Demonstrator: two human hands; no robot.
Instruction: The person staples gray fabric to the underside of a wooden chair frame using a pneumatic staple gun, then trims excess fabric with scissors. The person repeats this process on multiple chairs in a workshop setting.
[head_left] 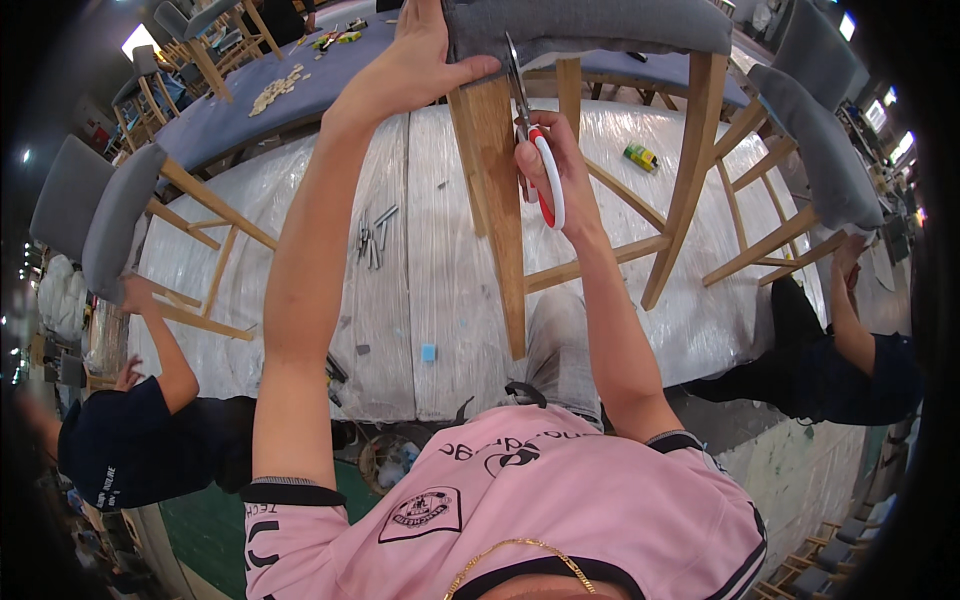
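In front of me a wooden-legged chair (512, 215) with a grey upholstered seat (610, 25) stands tipped on the wrapped surface. My left hand (410, 70) grips the left corner of its seat, thumb stretched across the grey cloth; the other fingers are partly out of sight. My right hand (562, 170) is closed round a pair of scissors (545, 185) with red and white handles. Their blades point up and lie against the cloth at the seat's edge, close to my left thumb. Whether cloth is between the blades, I cannot tell.
Plastic film covers the worktable (440, 310). On it lie several metal rods (375, 235), a blue block (428, 353) and a yellow-green packet (640, 157). Co-workers handle grey chairs at left (125, 205) and right (820, 140). Wooden pieces (278, 90) lie on a blue-grey table behind.
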